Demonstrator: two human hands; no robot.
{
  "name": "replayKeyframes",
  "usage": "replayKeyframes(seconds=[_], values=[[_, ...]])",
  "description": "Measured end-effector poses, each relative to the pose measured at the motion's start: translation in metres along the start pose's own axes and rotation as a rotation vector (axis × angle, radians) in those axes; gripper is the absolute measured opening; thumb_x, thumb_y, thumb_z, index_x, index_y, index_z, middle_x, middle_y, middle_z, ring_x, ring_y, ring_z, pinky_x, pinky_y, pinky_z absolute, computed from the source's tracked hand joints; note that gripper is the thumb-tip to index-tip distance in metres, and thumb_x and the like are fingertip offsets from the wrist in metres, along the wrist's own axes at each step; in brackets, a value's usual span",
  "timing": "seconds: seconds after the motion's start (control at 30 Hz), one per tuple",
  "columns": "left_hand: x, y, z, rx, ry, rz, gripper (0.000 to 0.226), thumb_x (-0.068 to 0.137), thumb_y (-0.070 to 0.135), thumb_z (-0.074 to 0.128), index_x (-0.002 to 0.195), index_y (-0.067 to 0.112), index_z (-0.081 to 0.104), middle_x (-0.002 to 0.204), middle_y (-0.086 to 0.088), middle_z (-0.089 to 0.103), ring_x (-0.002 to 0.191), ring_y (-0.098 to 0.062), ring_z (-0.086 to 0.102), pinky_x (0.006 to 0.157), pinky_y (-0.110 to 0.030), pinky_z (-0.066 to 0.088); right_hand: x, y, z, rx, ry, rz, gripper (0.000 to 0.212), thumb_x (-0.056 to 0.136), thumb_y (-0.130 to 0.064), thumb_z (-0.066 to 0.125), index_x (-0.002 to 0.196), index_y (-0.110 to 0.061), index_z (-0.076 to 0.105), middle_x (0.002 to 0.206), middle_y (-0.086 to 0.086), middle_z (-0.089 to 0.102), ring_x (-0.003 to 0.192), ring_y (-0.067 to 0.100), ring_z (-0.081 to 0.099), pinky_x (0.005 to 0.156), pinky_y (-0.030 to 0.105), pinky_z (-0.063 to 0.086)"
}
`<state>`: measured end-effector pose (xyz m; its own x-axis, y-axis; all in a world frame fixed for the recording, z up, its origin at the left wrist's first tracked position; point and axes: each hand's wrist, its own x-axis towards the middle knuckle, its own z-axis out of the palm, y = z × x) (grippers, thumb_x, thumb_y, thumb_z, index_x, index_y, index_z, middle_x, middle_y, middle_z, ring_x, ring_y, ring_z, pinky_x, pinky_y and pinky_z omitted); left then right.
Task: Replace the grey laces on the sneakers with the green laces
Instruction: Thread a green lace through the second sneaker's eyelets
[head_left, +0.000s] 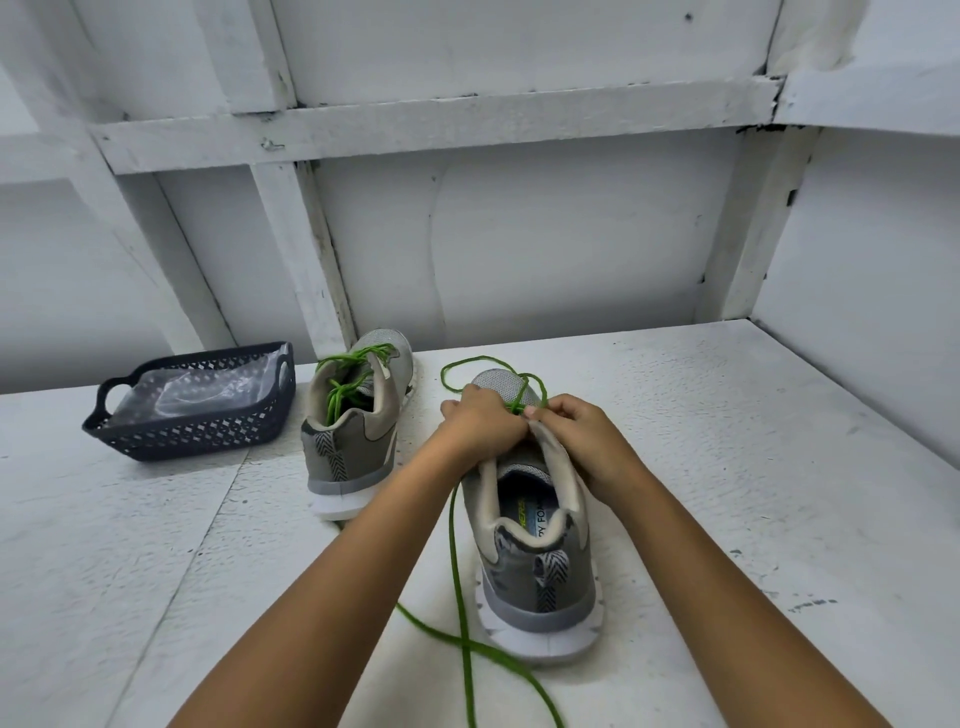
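Green lace (459, 561) loops over the near sneaker (540, 566) on the desk (727, 467) and trails toward us. Our left grip (480, 421) and right grip (582, 441) both pinch it at the eyelets. Leftward stand the laced sneaker (353, 431) and a dark basket (192, 431).

Basket (192, 415) left of two sneakers (353, 415)

2 grey mesh sneakers (353, 441) (540, 582) | 2 green cord laces (343, 384) (457, 545) | 1 dark perforated plastic basket (197, 436) | 2 hands (483, 415) (582, 431)
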<state>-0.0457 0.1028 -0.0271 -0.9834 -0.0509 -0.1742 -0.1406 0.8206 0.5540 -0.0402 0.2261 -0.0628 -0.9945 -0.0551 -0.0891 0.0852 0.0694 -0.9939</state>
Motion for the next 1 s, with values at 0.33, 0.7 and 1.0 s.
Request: replayKeyframes(seconds=[0.33,0.7,1.0], values=[[-0.011,-0.014,-0.043,-0.873,0.025,0.101,0.022,0.09,0.012,0.04,0.072,0.011,0.052,0.08,-0.003,0.068,0.085,-0.017,0.06,0.071,-0.026,0.039,0.003,-0.012,0.003,-0.099,0.141,0.13,0.028,0.091,-0.01,0.04,0.062,-0.01,0.038,0.062,0.007,0.036,0.058,0.018,0.034,0.054,0.031,0.027],[-0.046,-0.046,-0.143,-1.473,-0.122,0.299,0.019,0.074,0.017,0.04,0.055,0.019,0.041,0.042,0.008,0.028,0.033,-0.003,0.019,0.033,-0.011,0.026,-0.006,-0.017,0.004,-0.076,0.155,0.126,0.023,0.094,-0.009,0.036,0.072,-0.009,0.042,0.06,0.002,0.044,0.052,0.011,0.041,0.046,0.023,0.031],[-0.026,-0.001,-0.101,0.108,-0.18,0.188,0.02,0.096,0.025,0.046,0.104,0.013,0.059,0.092,-0.005,0.062,0.069,-0.017,0.057,0.058,-0.026,0.051,-0.007,-0.015,0.003,-0.032,0.137,0.137,0.018,0.096,-0.012,0.036,0.079,-0.01,0.043,0.068,0.004,0.048,0.059,0.013,0.045,0.051,0.026,0.034]])
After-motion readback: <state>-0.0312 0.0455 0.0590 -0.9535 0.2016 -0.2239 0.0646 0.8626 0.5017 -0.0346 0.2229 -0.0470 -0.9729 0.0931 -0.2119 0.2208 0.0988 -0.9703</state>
